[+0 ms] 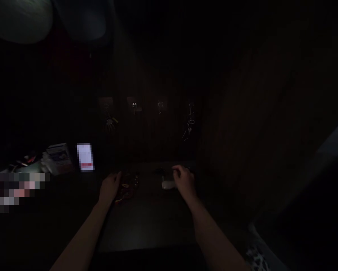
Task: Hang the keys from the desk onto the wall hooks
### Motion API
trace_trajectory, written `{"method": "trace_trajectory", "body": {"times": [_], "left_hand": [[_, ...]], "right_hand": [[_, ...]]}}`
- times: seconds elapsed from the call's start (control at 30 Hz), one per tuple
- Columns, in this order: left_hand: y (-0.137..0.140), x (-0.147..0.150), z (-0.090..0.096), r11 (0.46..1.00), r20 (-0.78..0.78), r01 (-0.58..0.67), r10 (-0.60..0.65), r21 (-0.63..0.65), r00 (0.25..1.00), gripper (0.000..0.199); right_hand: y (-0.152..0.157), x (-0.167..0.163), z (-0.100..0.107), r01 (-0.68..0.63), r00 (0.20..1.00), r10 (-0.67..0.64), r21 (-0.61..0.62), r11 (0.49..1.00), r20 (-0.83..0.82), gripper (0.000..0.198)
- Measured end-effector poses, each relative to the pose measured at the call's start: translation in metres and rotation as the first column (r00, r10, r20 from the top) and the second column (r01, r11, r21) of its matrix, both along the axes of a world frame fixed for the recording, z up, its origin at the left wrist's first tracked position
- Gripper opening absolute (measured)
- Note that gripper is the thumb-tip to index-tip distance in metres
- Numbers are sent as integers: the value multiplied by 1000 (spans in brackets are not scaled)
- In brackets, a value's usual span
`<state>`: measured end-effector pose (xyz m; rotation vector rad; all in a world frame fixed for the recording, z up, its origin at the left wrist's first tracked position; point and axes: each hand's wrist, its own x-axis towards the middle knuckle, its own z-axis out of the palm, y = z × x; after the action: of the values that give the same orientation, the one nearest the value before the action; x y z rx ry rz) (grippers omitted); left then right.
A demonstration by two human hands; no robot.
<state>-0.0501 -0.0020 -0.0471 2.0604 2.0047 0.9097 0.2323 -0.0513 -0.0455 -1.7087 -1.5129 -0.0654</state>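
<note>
The scene is very dark. On the surface at centre left, my left hand [109, 187] is closed, its fingers curled; whatever it may hold is hidden. Just right of it lies a tangle of small coloured loops and trinkets [126, 191], too dim to name. My right hand [184, 181] is bent at the wrist, with its fingers curled together. Beside its fingers sits a pale, rounded object [168, 184], partly covered by the hand. A small dark item [160, 171] lies behind that object, its kind unclear.
Keys [110, 123] and another bunch of keys [188, 130] hang from hooks on the dark back panel. Between them are more metal hooks [134, 105]. At left stand a small box [58, 156] and mixed clutter. Rounded shapes [22, 20] hang at the upper left.
</note>
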Motion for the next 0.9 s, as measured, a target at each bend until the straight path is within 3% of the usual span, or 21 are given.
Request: {"method": "trace_trajectory", "body": {"times": [0.13,0.27,0.7,0.8,0.9], "left_hand": [[3,-1,-3,1000,-2,8,-8,4,1000,48],[2,0,-2,1000,14,13,-13,-4,1000,49],[3,-2,-2,1000,45,5,-5,-6,999,45],[1,-1,0,1000,60,-1,2,-21,998,46],[-1,0,1,1000,68,5,-4,-21,998,47]], "right_hand": [[10,46,4,194,981,-194,-99,976,9,19],[17,67,-6,223,975,-219,-165,961,43,20],[10,70,-28,302,952,-301,-14,953,62,16],[9,70,-26,253,967,-253,15,967,-23,15],[10,68,-21,163,953,-144,49,985,-267,12]]}}
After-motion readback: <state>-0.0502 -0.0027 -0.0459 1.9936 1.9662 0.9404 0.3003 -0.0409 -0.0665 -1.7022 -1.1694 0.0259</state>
